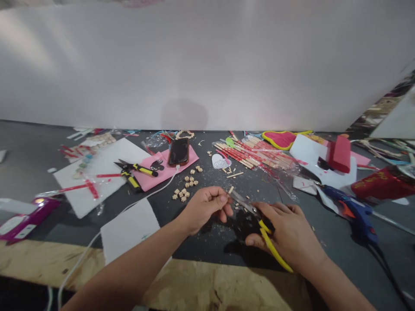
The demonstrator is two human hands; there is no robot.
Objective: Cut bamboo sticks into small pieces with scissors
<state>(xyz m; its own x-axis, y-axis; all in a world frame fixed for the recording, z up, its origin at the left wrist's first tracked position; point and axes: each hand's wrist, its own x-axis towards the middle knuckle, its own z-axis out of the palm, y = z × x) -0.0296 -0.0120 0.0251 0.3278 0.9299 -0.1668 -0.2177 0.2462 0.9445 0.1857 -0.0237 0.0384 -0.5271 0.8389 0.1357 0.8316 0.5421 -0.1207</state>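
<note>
Near the front centre of the dark table, my left hand (207,207) pinches a thin wooden stick (231,190) between thumb and fingers. My right hand (280,231) is wrapped round the yellow handles of cutting pliers (272,248). Their metal jaws point left and reach the stick beside my left fingertips. Small cut bits of wood (238,207) lie under and around the jaws. Beyond my left hand are several little wooden clusters (183,192). Further back, a white paper piece with a drawn pattern (221,161) lies flat.
A phone (178,152) rests on pink foam (152,172), beside black-and-yellow pliers (129,175). Red-wrapped sticks (240,153) lie behind. To the right are a blue glue gun (350,211), a red can (384,183) and a red block (339,153). White sheets (129,231) lie left.
</note>
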